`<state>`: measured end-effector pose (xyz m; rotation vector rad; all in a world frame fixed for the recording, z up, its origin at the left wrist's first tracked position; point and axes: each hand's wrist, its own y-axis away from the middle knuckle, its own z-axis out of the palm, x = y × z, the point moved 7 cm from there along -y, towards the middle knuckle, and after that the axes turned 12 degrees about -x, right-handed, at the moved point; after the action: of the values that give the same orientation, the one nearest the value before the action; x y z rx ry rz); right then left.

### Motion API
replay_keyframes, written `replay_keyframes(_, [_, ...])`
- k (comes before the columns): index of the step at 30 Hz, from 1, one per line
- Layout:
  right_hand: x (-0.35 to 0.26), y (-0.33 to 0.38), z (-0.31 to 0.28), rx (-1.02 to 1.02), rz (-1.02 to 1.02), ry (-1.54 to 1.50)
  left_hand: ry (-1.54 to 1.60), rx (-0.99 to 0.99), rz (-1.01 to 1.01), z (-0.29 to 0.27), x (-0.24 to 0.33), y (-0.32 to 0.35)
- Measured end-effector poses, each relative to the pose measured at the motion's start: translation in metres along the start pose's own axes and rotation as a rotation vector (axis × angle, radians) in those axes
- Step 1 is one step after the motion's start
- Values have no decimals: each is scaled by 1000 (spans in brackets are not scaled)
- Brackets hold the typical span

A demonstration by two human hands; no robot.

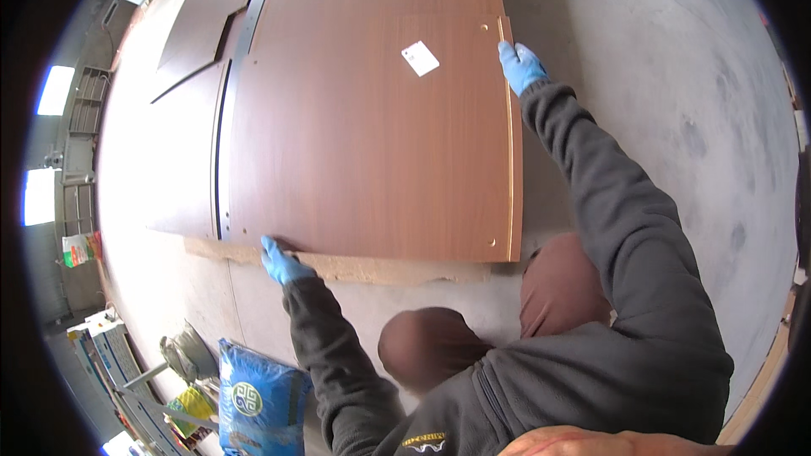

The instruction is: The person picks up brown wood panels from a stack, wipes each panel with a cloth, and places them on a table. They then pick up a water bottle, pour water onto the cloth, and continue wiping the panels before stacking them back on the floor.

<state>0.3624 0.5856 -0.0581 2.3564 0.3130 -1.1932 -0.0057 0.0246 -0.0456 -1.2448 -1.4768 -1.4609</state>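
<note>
Brown panel (363, 143) lying flat in front of you, your left grip (285, 263) clamped on the panel's near edge, your right grip (523, 67) clamped on its right edge, white label (420, 58) on its top, cardboard (380, 269) showing past its near edge

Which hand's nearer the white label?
Right. The right hand is at the right edge of the brown panel, roughly level with the white label; the left hand is at the near edge, farther off, below and left.

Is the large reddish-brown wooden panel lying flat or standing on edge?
Lying flat: the broad face of the panel, bearing a white rectangular label, points upward.
</note>
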Motion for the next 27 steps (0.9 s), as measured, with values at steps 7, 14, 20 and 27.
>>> replay_keyframes(7, [-108, 234, -54, -157, -613, 481, -809, -565, 568, 29, 112, 262])
replay_keyframes(14, [-131, 382, -28, -714, -543, 473, -1161, -881, 338, 34, 121, 337])
replay_keyframes(20, [-112, 413, -46, -745, -444, 489, -1154, -1013, 178, 4, 126, 350])
replay_keyframes(27, [-95, 479, -51, -846, -251, 837, -1417, -1097, 68, -34, 115, 400])
